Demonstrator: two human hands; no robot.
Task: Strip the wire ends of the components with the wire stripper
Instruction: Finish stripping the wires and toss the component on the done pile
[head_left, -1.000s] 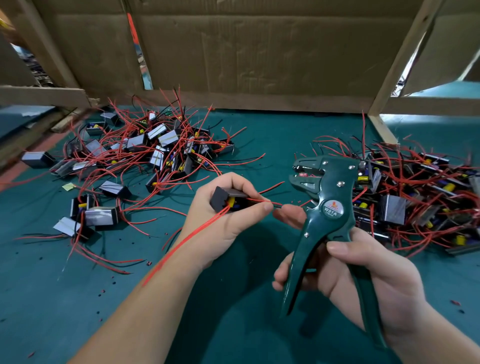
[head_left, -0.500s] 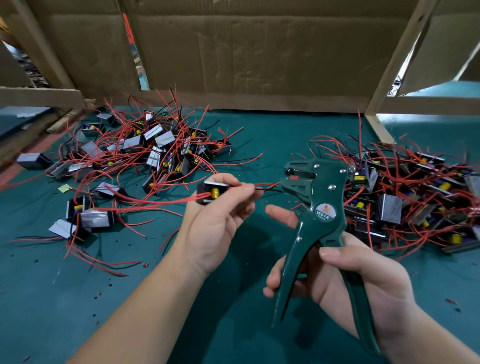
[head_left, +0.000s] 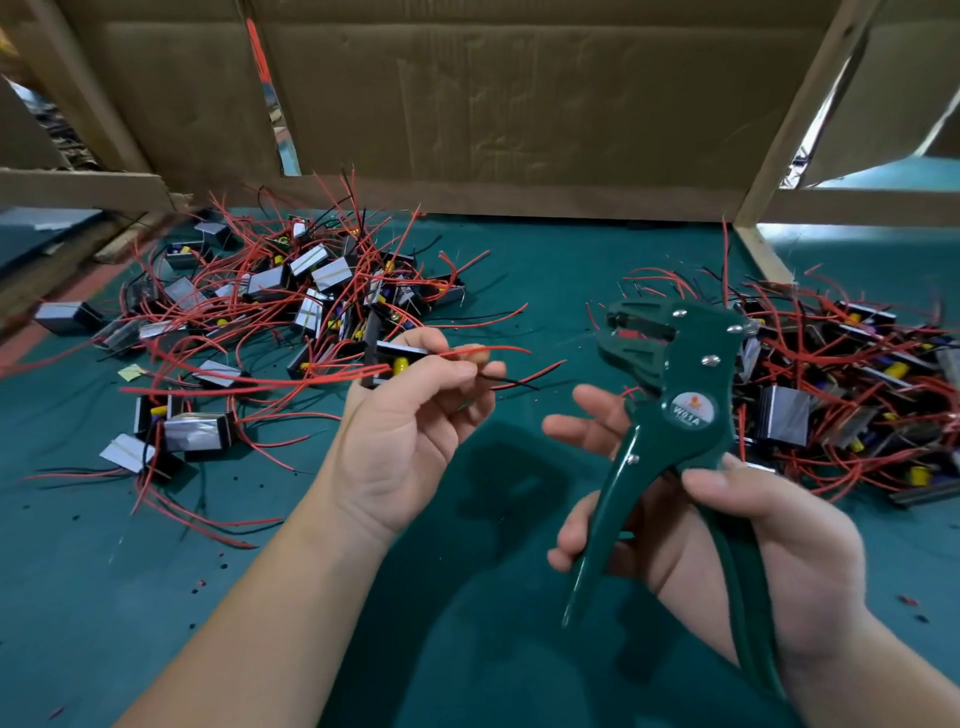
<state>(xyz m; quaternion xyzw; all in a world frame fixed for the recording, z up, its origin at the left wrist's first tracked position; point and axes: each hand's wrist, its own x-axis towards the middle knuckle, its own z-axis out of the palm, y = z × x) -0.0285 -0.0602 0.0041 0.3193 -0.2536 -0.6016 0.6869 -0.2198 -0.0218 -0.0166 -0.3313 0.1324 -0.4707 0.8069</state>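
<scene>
My left hand (head_left: 410, 431) holds a small black component (head_left: 387, 361) with a yellow part, pinching its red and black wires (head_left: 498, 364) between thumb and fingers. The wire ends point right into open air. My right hand (head_left: 727, 525) grips the handles of a dark green wire stripper (head_left: 670, 400), held upright with its jaws at the top left, a short gap away from the wire ends. Nothing sits in the jaws.
A pile of black and silver components with red wires (head_left: 270, 312) lies at the left on the green mat (head_left: 156, 597). A second pile (head_left: 841, 384) lies at the right. Cardboard walls (head_left: 493, 104) and wooden rails close the back.
My left hand has lifted the component up and to the left, away from the stripper jaws. The stripper has tilted a little more upright in my right hand.
</scene>
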